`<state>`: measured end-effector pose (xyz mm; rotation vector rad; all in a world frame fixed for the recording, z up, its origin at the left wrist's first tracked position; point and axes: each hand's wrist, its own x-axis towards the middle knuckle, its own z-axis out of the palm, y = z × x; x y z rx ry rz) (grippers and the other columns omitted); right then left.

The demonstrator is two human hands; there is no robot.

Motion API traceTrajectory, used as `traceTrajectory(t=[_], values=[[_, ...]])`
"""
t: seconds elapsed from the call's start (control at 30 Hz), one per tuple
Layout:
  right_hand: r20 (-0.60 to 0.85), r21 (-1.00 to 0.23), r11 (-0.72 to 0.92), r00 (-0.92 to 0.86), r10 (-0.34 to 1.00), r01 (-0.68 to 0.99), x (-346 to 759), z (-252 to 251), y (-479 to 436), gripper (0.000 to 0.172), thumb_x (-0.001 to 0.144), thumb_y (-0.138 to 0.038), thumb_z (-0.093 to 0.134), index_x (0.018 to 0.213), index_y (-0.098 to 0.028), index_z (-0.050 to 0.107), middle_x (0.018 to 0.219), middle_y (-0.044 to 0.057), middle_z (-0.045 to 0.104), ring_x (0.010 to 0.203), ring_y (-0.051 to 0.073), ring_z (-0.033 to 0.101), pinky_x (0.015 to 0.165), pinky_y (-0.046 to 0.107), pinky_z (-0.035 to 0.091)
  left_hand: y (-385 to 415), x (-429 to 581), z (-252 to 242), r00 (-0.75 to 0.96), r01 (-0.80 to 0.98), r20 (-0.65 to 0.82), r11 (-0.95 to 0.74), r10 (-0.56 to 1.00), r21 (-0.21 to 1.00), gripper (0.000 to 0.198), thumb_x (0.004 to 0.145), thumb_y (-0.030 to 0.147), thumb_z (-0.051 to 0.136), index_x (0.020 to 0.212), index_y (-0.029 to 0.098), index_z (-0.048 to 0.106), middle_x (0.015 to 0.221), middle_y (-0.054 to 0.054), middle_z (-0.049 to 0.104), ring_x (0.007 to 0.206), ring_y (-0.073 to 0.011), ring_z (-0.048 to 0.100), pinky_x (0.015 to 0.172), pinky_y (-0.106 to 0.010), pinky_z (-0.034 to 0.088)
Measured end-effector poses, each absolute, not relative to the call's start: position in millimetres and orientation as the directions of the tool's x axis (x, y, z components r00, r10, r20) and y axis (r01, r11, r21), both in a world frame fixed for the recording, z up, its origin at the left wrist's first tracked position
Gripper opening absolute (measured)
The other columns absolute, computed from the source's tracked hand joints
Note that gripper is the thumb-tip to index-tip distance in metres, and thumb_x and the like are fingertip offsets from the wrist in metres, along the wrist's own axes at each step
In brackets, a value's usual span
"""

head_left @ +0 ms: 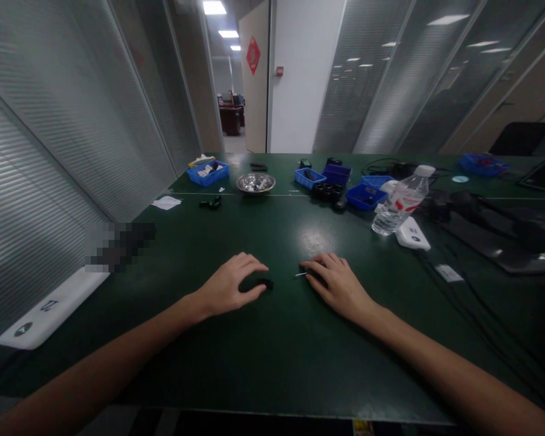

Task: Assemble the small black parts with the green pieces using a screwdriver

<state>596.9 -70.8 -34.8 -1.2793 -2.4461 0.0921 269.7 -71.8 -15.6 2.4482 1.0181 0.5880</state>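
Note:
Both my hands rest on the dark green table (272,357), palms down, close together. My left hand (231,284) curls over a small black part (260,283), thumb and fingers around it. My right hand (338,283) covers another small dark piece, and a thin silver pin-like tool (301,274) sticks out from under its fingers toward the left hand. The two hands are a short gap apart.
Farther back stand a metal bowl (255,182), several blue bins (208,173) with small parts, black cylinders (327,192) and a tilted water bottle (402,203). A white flat device (49,309) lies at left, another (412,234) at right beside cables and dark equipment.

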Motion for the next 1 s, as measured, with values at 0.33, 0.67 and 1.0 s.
traceTrajectory(t=[0.33, 0.67, 1.0], values=[[0.296, -0.234, 0.588, -0.520, 0.802, 0.774, 596.4, -31.5, -71.9, 0.032, 0.104, -0.032, 0.050, 0.133, -0.029, 0.063, 0.121, 0.010, 0.064, 0.107, 0.027, 0.060, 0.089, 0.045, 0.048, -66.7, 260.5, -26.7, 0.630, 0.645, 0.166, -0.630, 0.759, 0.433, 0.032, 0.104, 0.031, 0.055, 0.134, 0.024, 0.063, 0.144, -0.006, 0.059, 0.135, -0.0249, 0.054, 0.114, -0.049, 0.046], [0.276, -0.235, 0.585, -0.524, 0.806, 0.776, 596.6, -34.0, -70.2, 0.032, 0.104, -0.033, 0.049, 0.133, -0.028, 0.061, 0.122, 0.010, 0.062, 0.110, 0.028, 0.058, 0.091, 0.047, 0.046, 5.3, 161.8, -42.5, 0.441, 0.813, 0.200, -0.484, 0.875, 0.323, 0.036, 0.105, 0.038, 0.049, 0.134, 0.022, 0.063, 0.133, -0.008, 0.067, 0.120, -0.0234, 0.064, 0.106, -0.040, 0.050], [0.279, -0.234, 0.587, -0.525, 0.804, 0.775, 594.8, -29.0, -71.0, 0.031, 0.103, -0.032, 0.049, 0.130, -0.027, 0.062, 0.121, 0.010, 0.063, 0.109, 0.027, 0.058, 0.089, 0.046, 0.046, 63.5, 63.3, -56.8, 0.076, 0.960, 0.330, -0.159, 0.941, 0.232, 0.040, 0.097, 0.036, 0.052, 0.128, 0.016, 0.068, 0.129, -0.014, 0.069, 0.120, -0.0307, 0.064, 0.110, -0.044, 0.046]])
